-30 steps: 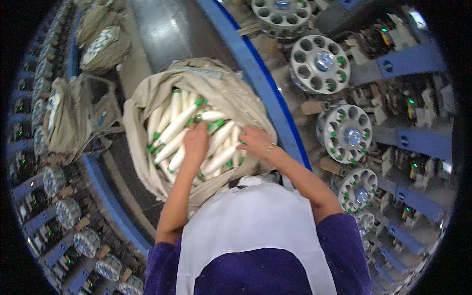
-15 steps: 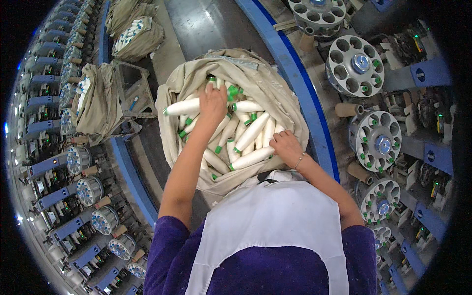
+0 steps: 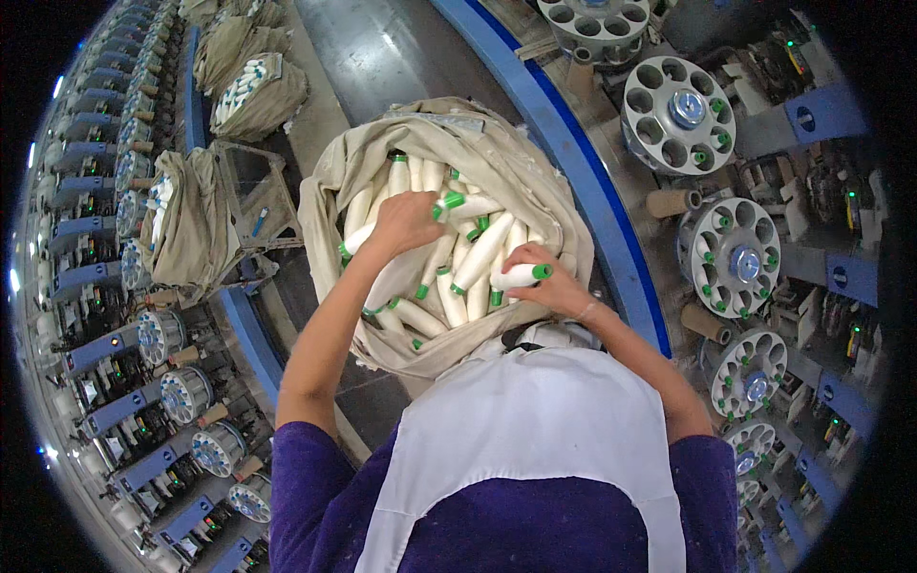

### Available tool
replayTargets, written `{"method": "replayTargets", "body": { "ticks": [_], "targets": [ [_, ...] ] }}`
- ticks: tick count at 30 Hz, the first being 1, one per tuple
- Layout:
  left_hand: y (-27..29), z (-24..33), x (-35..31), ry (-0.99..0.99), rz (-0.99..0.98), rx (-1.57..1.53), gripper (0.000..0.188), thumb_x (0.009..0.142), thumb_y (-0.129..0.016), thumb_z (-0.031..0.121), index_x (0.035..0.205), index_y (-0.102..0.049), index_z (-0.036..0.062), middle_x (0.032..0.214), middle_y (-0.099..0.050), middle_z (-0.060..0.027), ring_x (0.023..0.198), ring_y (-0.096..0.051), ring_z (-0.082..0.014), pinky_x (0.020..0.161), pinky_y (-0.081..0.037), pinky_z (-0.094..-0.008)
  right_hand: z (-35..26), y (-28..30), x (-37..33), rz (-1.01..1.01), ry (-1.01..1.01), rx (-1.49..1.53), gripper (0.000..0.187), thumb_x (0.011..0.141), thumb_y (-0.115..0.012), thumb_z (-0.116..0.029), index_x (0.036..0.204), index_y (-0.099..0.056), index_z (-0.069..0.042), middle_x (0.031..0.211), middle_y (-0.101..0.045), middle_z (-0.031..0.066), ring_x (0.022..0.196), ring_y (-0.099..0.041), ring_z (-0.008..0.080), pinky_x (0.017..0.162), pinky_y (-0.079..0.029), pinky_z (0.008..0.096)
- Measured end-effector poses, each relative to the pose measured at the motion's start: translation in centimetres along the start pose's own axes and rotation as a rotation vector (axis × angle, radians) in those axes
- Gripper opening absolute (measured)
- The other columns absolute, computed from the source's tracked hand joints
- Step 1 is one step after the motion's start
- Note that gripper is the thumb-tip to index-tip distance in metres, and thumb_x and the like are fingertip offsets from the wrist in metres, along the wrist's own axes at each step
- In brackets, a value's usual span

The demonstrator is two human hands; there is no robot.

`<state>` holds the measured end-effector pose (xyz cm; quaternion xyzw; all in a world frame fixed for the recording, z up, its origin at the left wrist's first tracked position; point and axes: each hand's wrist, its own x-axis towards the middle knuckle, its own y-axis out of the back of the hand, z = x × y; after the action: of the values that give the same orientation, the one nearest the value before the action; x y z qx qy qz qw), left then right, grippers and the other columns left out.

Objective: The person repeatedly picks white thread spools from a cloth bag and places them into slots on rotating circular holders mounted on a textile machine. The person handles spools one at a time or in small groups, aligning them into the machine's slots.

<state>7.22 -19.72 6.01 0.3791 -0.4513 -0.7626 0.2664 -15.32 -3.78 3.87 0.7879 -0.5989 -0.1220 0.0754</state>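
Observation:
A large beige cloth sack (image 3: 330, 205) stands open in front of me, filled with white yarn bobbins (image 3: 487, 250) that have green ends. My left hand (image 3: 409, 224) is closed over the left part of the pile, gripping white yarn; a green bobbin end (image 3: 451, 202) shows beside its fingers, and a blurred white bobbin (image 3: 396, 279) lies under the palm. How many bobbins it holds is hidden. On the right side of the sack, my right hand (image 3: 559, 286) grips one yarn bobbin (image 3: 519, 277), its green end pointing right.
Machine rows flank the aisle; round grey magazines (image 3: 680, 115) with green-tipped bobbins line the right. A blue rail (image 3: 573, 134) curves past the sack. At left stand a wire-framed cart (image 3: 258, 196) and another beige sack (image 3: 272, 100) with blue-tipped bobbins.
My right hand has taken hold of a bobbin and raised it, turning its green end rightward. My left hand has moved slightly downward over the pile, with its wrist turned.

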Motion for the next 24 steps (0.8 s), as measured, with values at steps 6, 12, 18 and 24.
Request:
{"method": "replayTargets", "body": {
  "ticks": [6, 12, 18, 24],
  "targets": [
    [-4.7, 7.7, 5.0, -0.124, -0.215, -0.015, 0.036, 0.066, -0.061, 0.027, 0.089, -0.068, 0.0012, 0.087, -0.066, -0.0221, 0.093, -0.062, -0.0374, 0.082, -0.051, -0.0436, 3.6, 0.5, -1.8, 0.027, -0.230, 0.438, 0.043, 0.076, -0.073, -0.004, 0.114, -0.054, -0.007, 0.117, -0.060, 0.0071, 0.109, -0.056, 0.0191, 0.097, -0.044, 0.0329],
    [-10.0, 7.0, 6.0, -0.164, -0.291, 0.086, 0.045, 0.072, -0.064, 0.046, 0.091, -0.069, 0.0055, 0.096, -0.065, -0.0176, 0.101, -0.058, -0.0363, 0.084, -0.049, -0.0443, 4.3, 11.4, -6.4, 0.475, -0.332, 0.903, 0.045, 0.096, -0.053, -0.027, 0.134, -0.037, -0.009, 0.127, -0.055, 0.0150, 0.116, -0.056, 0.0269, 0.099, -0.044, 0.0430],
    [-3.1, 4.7, 2.2, 0.016, -0.202, -0.068, 0.054, 0.067, -0.071, 0.038, 0.106, -0.067, 0.0005, 0.114, -0.058, -0.0233, 0.111, -0.052, -0.0373, 0.091, -0.043, -0.0427, 5.9, 17.3, -3.7, 0.381, -0.134, 1.124, 0.055, 0.100, -0.028, -0.050, 0.134, -0.035, -0.007, 0.109, -0.058, 0.0118, 0.098, -0.061, 0.0220, 0.081, -0.055, 0.0387],
    [6.4, 11.1, 2.3, 0.014, 0.267, -0.777, 0.042, 0.072, -0.073, 0.027, 0.100, -0.061, -0.0031, 0.112, -0.059, -0.0129, 0.095, -0.053, -0.0248, 0.088, -0.039, -0.0343, 4.4, 20.8, 2.2, 0.173, -0.120, 0.945, 0.058, 0.094, -0.042, -0.056, 0.126, -0.041, -0.008, 0.093, -0.057, 0.0072, 0.075, -0.060, 0.0133, 0.056, -0.054, 0.0270]
  ]
}}
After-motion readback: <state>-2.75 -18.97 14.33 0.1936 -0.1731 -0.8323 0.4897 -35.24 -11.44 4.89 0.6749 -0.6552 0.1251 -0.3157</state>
